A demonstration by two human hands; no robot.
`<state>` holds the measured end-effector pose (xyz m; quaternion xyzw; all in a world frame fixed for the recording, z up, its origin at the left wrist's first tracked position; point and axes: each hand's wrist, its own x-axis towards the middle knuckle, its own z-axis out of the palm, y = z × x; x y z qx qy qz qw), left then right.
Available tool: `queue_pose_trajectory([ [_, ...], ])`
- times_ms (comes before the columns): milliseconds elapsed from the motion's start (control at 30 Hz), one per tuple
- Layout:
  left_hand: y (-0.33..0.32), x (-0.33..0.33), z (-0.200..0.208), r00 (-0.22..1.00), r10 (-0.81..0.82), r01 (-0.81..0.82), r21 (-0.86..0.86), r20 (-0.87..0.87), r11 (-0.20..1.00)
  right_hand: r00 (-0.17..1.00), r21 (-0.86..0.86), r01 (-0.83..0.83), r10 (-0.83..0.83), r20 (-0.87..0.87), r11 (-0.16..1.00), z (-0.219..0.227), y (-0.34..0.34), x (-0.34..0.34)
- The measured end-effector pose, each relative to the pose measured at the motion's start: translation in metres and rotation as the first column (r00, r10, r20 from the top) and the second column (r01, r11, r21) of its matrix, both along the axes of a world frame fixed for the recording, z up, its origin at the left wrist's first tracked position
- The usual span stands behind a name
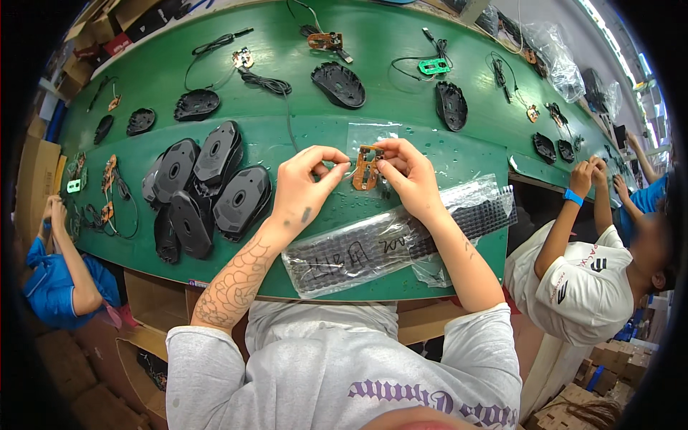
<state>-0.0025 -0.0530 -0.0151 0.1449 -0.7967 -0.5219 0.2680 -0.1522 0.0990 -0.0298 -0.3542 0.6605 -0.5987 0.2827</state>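
Over the bench, my right hand [410, 175] pinches a small orange-brown circuit board [368, 169] by its right edge, between thumb and fingers. At the board's left side, my left hand [309, 181] has thumb and forefinger closed on the thin end of a black cable [290, 118]. That cable runs up behind the hand to a coiled bundle on the bench. Whether its end is seated in the board cannot be made out. Under my forearms lies a clear plastic bag [344, 258] holding black strips of small dark parts. A clear flat bag [373, 131] lies just beyond the board.
Left of my hands is a pile of black mouse shells [215, 172]. Along the far side lie open mouse shells [338, 84], a green circuit board [433, 67] and coiled cables. Co-workers sit at left [68, 287] and right [580, 279]. Cardboard boxes [158, 297] stand below the bench.
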Motion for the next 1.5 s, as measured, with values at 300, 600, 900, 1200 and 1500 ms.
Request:
queue_pose_trajectory([
  [300, 0.0, -0.009, 0.002, 0.99, 0.022, -0.056, 0.24, 0.143, 0.969, 0.998, 0.056, -0.021, 0.024, -0.06, 0.998, 0.006, 0.001, 0.003],
  [600, 0.001, -0.011, 0.005, 0.992, 0.044, -0.068, 0.201, 0.121, 0.977, 0.999, 0.024, -0.017, 0.018, -0.036, 1.0, 0.004, -0.001, 0.002],
  [900, 0.001, -0.012, 0.003, 0.993, 0.038, -0.061, 0.202, 0.114, 0.978, 0.999, -0.003, -0.033, 0.033, -0.025, 0.999, 0.007, 0.001, 0.003],
  [1200, -0.007, -0.014, 0.009, 0.988, -0.02, 0.01, 0.068, 0.15, 0.998, 0.999, 0.009, -0.029, 0.029, -0.036, 1.0, 0.005, 0.002, 0.003],
  [1500, -0.007, -0.017, 0.01, 0.992, -0.005, -0.011, 0.126, 0.128, 0.992, 0.999, 0.021, -0.002, 0.003, -0.033, 1.0, 0.006, 0.001, 0.004],
])
